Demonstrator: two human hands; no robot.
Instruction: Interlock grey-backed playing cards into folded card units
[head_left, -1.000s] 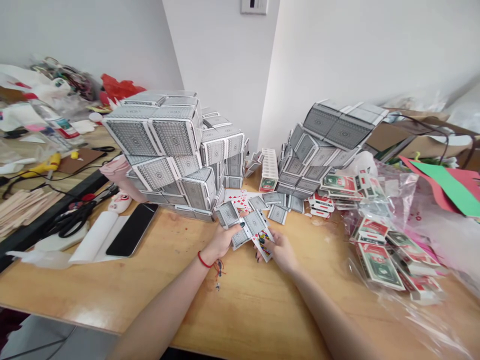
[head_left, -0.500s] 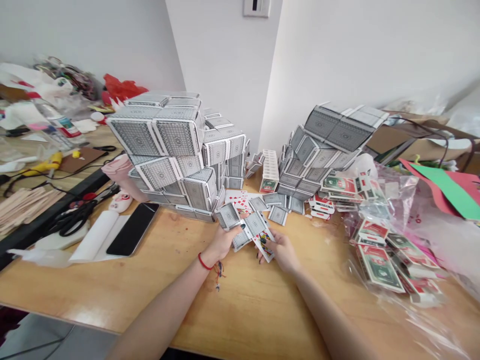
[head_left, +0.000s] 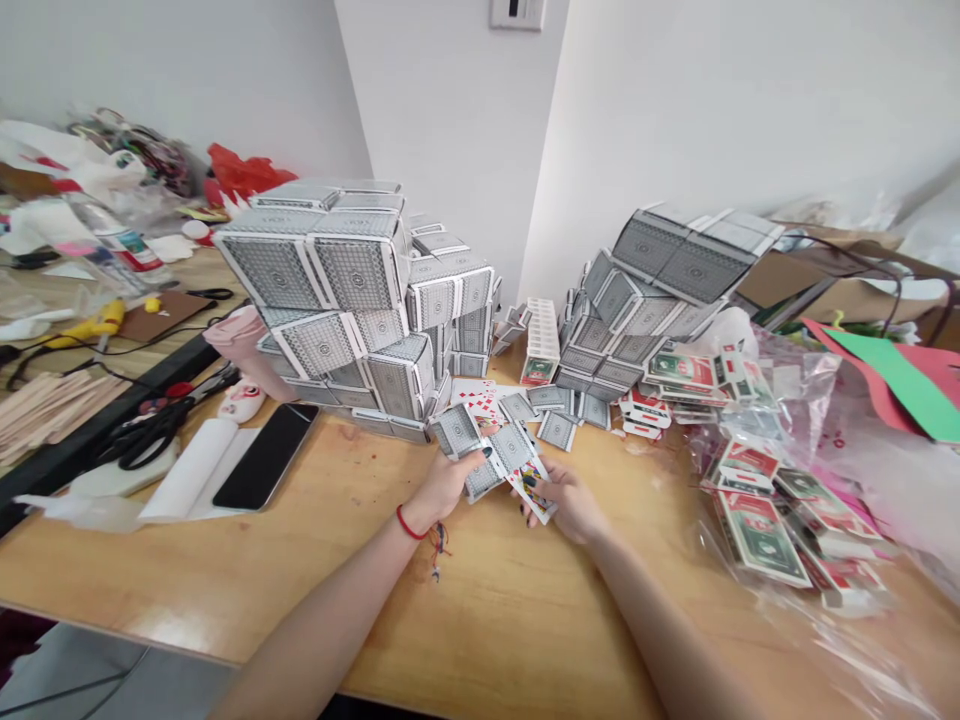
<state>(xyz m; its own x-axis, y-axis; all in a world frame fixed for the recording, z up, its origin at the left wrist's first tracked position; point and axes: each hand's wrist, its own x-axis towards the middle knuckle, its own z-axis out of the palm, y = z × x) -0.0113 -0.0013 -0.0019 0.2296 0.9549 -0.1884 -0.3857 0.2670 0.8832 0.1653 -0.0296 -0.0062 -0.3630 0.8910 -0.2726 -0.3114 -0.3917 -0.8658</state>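
Note:
My left hand [head_left: 448, 483], with a red string at the wrist, is closed on a cluster of folded grey-backed playing cards [head_left: 480, 447] held just above the wooden table [head_left: 480, 610]. My right hand [head_left: 571, 500] is closed on a card [head_left: 534, 488] showing its coloured face, at the right side of that cluster. Both hands meet near the table's middle. A large block built of folded cards [head_left: 337, 300] stands behind my left hand. A second, leaning card block [head_left: 645, 290] stands at the back right.
Loose cards [head_left: 555, 410] lie between the blocks. Red and green card packs [head_left: 765, 510] sit in clear plastic at the right. A black phone [head_left: 266, 457], white paper [head_left: 187, 472] and scissors [head_left: 150, 432] lie at the left. Coloured paper [head_left: 900, 375] lies at the far right.
My right hand has shifted slightly to the right with its card. The left hand and the card cluster stay where they were.

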